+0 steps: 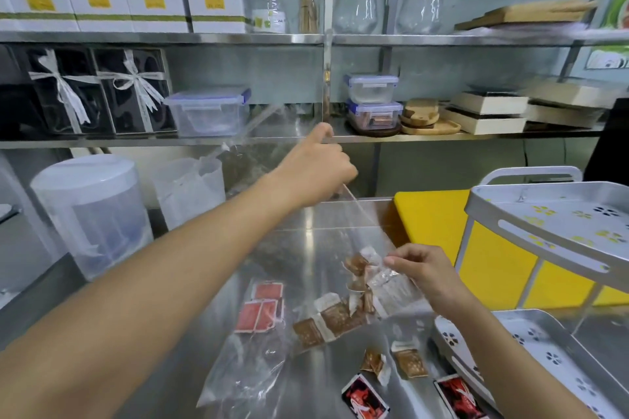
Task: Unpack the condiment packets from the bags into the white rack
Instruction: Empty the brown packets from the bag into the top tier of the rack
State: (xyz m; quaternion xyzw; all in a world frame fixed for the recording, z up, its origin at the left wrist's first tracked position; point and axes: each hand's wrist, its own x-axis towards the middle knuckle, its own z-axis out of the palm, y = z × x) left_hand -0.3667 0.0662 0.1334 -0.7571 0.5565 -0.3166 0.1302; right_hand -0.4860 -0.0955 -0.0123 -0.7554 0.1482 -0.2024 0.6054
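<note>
Left hand (315, 168) raised over counter (306, 235) far edge, gripping clear bag (354, 214); right hand (427, 270) pinches bag's lower end; brown packets (332, 318) spilling near white rack (544, 214).

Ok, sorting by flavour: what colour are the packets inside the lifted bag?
Brown packets with white ends, in the bag; head view.

Clear bag (357, 218) of brown packets (335, 318) stretched taut beside white rack (544, 211).

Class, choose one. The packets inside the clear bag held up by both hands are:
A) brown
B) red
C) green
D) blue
A: the bag, stretched between the left hand and the right hand, holds brown packets.
</note>
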